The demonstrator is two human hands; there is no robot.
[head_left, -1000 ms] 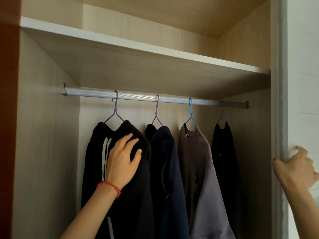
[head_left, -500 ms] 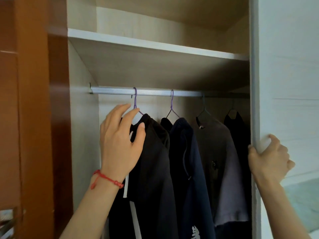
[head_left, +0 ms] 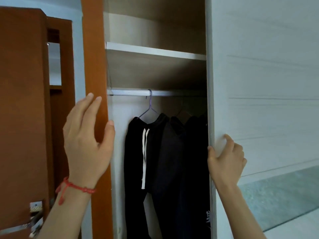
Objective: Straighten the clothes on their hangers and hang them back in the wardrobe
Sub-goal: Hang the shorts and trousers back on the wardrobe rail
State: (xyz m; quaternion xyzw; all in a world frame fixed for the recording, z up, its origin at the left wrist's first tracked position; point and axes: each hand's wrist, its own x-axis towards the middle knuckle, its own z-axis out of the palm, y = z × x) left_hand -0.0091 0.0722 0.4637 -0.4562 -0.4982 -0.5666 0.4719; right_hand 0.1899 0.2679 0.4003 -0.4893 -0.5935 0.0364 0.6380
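Left hand [head_left: 86,140], fingers straight and spread, lies flat against the orange door [head_left: 95,66] edge, thumb wrapped round it. Right hand [head_left: 226,159], fingers curled, grips the white sliding door [head_left: 259,83] edge. Between both doors a narrow opening shows the wardrobe [head_left: 155,69]: black clothes [head_left: 155,152] on a purple hanger [head_left: 149,107] hang from the rail [head_left: 131,92], below the shelf [head_left: 155,51].

Left hand [head_left: 87,144] left the clothes [head_left: 155,161] for the door [head_left: 94,66].
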